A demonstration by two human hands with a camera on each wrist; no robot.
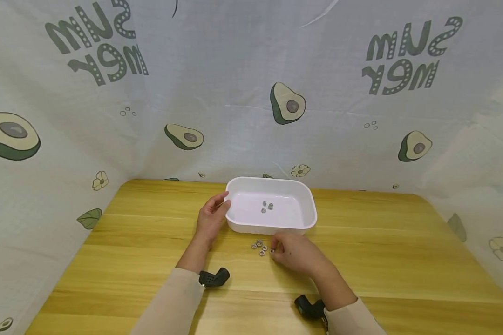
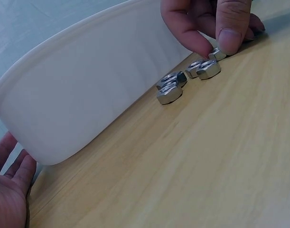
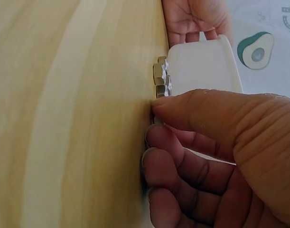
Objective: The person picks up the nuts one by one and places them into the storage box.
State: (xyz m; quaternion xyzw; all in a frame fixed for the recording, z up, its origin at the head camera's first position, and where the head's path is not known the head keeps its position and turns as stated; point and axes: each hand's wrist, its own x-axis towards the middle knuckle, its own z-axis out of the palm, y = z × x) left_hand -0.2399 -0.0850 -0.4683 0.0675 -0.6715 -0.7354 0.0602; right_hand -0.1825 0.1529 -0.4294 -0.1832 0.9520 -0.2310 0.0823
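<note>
A white rectangular tray [image 1: 272, 230] stands on the wooden table, with several small metal nuts [image 1: 270, 206] lying inside it. At its left end my left hand [image 1: 209, 221] holds the tray, thumb at the rim and fingers along the outer wall. Just in front of the tray's near wall, my right hand [image 1: 297, 253] pinches a hex nut [image 2: 217, 53] between thumb and index finger, low at the table surface. More loose hex nuts [image 1: 259, 243] lie in a cluster to the left of those fingertips; the right wrist view shows some of these nuts [image 3: 160, 73] edge-on.
The wood-grain table [image 1: 151, 246] extends to both sides of the tray and in front of it. Behind hangs a pale curtain [image 1: 234, 139] printed with avocados and lettering. Black wrist devices [image 1: 214, 278] sit on both forearms.
</note>
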